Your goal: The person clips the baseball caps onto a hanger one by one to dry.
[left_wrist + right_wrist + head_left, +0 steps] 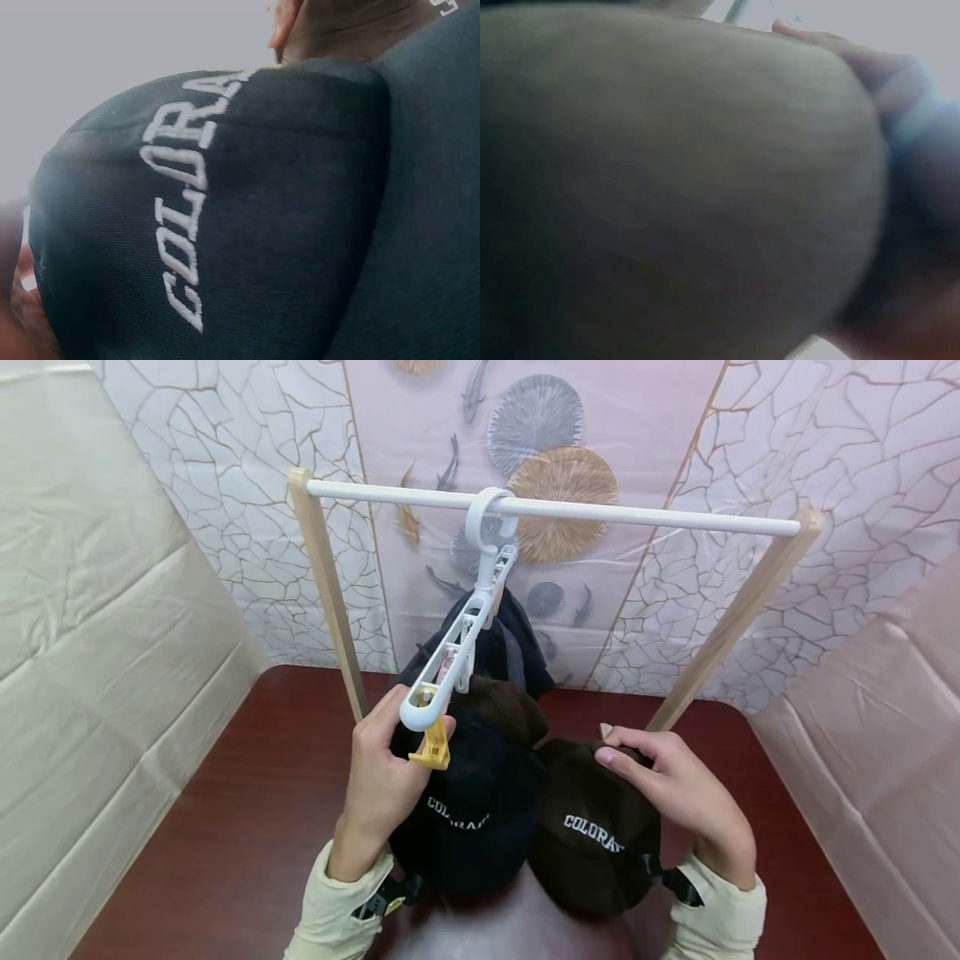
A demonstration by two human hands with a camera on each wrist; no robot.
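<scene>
A white clip hanger (457, 643) hangs by its hook from a rod, its near end pointing toward me. My left hand (386, 772) grips the top of a black cap (480, 785) under that near end, close beside a yellow clip (433, 743). White embroidered letters cross this cap, and its dark front fills much of the left wrist view. On the right, my right hand (678, 785) pinches the upper edge of a dark brown cap (592, 827), also lettered in white. The brown cap's blurred surface (682, 187) covers most of the right wrist view.
The white rod (637, 514) spans two wooden posts (326, 593) on a dark red table (247, 810). Farther back along the hanger hang another brown cap (513, 703) and dark caps (525, 639). A patterned backdrop (247, 485) stands behind, with pale padded panels at both sides.
</scene>
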